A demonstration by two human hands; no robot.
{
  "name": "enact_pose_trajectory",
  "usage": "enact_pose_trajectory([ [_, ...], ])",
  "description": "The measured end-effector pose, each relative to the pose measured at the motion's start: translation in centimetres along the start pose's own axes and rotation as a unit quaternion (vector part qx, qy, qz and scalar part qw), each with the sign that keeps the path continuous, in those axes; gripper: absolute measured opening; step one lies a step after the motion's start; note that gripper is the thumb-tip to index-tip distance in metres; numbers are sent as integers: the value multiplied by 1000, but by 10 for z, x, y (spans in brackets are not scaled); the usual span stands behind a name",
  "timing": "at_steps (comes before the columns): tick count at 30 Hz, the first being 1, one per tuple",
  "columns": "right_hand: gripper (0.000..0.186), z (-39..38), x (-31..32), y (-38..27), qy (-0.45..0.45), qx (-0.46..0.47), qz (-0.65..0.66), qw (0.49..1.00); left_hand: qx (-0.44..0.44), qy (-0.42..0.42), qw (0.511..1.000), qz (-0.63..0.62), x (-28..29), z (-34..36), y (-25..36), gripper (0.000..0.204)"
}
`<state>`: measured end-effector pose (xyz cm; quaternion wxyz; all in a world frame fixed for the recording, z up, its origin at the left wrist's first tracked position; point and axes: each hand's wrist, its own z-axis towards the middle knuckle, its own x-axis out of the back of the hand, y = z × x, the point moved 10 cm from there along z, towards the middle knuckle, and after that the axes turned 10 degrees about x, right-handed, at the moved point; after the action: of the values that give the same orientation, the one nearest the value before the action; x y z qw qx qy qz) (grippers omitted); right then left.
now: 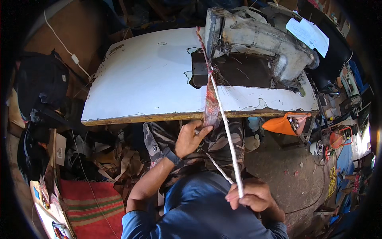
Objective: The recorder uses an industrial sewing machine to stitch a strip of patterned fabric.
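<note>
An old, worn sewing machine (258,38) stands at the right of a white tabletop. A narrow red patterned fabric strip (211,97) with frayed threads passes beside its needle end and comes over the front edge toward me. My left hand (190,138), with a dark band on the wrist, pinches the strip's lower end between thumb and fingers. A thick white cord (225,119) runs taut from the strip near the machine down to my right hand (251,195), which is closed around it. The cord's tail hangs back from that hand over my lap.
An orange pouch (284,124) hangs under the table's right front edge. Papers (308,34) rest behind the machine. A black backpack (41,81) is at far left, above a red striped cloth (93,207). Cables and tools crowd the right side.
</note>
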<state>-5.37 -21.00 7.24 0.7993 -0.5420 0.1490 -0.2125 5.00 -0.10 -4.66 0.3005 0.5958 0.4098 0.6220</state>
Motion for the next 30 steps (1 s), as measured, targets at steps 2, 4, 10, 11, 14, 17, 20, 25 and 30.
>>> enact_pose_trajectory([
  [2, 22, -3, -13, 15, -48, -49, -12, 998, 62, -6, 985, -158, -8, -17, 5, 32],
  [4, 19, -7, -23, 26, -90, -70, -71, 991, 149, -27, 967, -203, -13, -42, 17, 30],
  [10, 18, 0, -43, 56, -143, -13, -197, 970, 124, -24, 901, -414, -7, -64, 54, 26],
  [11, 19, 2, -46, 58, -164, -10, -208, 964, 121, -22, 901, -415, -8, -65, 55, 26],
  [14, 20, 14, -20, 52, -179, 3, -262, 948, 57, 31, 892, -447, -4, -73, 53, 21],
  [17, 22, 24, 75, 51, 33, -23, -381, 924, 22, 38, 934, -355, -8, -77, 56, 12],
  [20, 28, 55, 116, 38, 133, 56, -560, 816, 43, 18, 924, -380, -15, -72, 63, 10],
  [25, 47, 109, 92, 32, 72, 235, -673, 698, 44, -1, 910, -413, -21, -68, 69, 9],
  [30, 46, 121, 115, 52, 2, 139, -645, 751, 40, -11, 955, -293, -24, -70, 70, 9],
])
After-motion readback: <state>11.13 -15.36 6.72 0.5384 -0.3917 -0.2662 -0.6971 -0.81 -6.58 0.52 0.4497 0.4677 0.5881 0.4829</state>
